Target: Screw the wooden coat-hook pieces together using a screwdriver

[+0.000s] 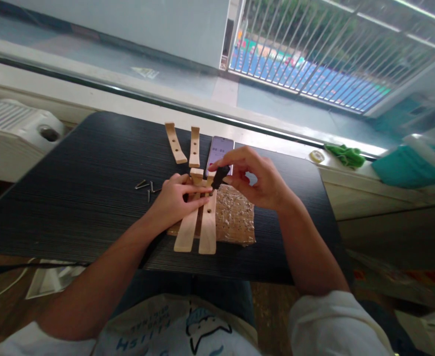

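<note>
The phone's (223,147) digits begin "00", the rest too blurred to read. The dark worktop (91,198) meets a window ledge (143,108), with a radiator (13,116) at left and a green cloth (347,155) at right. The right hand (252,175) is clamped on a tilted black screwdriver (220,178) above two wood strips (207,235) on a brown block (238,212), partly covering the phone. The left hand (173,198) rests on the strips; whether its fingertips pinch anything I cannot tell. Screws (149,196) lie to its left, two more strips behind
</note>
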Motion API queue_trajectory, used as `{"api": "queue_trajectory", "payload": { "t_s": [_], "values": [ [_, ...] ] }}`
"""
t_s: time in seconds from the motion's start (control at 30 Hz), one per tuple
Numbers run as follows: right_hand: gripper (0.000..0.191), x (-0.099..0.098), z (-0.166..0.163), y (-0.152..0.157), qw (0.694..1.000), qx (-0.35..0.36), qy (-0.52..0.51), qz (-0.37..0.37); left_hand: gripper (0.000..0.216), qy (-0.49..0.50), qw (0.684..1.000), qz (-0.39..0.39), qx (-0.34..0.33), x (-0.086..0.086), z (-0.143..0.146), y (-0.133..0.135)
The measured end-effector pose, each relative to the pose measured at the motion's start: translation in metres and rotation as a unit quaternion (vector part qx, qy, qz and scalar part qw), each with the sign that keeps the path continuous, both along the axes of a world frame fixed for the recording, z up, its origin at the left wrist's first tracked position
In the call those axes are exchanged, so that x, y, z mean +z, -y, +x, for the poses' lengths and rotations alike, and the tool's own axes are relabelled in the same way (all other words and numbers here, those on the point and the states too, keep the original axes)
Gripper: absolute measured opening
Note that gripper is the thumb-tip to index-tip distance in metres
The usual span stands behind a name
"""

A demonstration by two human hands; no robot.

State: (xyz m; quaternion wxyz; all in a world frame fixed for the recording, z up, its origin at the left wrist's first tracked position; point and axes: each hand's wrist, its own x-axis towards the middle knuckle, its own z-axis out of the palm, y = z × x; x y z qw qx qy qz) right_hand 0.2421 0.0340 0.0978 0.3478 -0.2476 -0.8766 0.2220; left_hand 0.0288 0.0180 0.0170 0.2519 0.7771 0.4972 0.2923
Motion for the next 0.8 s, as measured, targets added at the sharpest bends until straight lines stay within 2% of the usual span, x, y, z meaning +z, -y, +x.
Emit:
{"api": "queue_trajectory", "payload": {
  "t_s": [0.23, 0.8],
  "values": [
    [0.021, 0.007, 0.003, -0.001, 0.999, -0.024, 0.024, 0.03, 0.023, -0.007, 1.0, -0.005, 0.005, 0.002, 0.001, 0.001],
    [0.013, -0.004, -0.001, -0.005, 0.993, -0.093, 0.0, 0.07, 0.023, -0.006, 1.0, -0.006, 0.003, 0.002, 0.001, 0.001]
  ]
}}
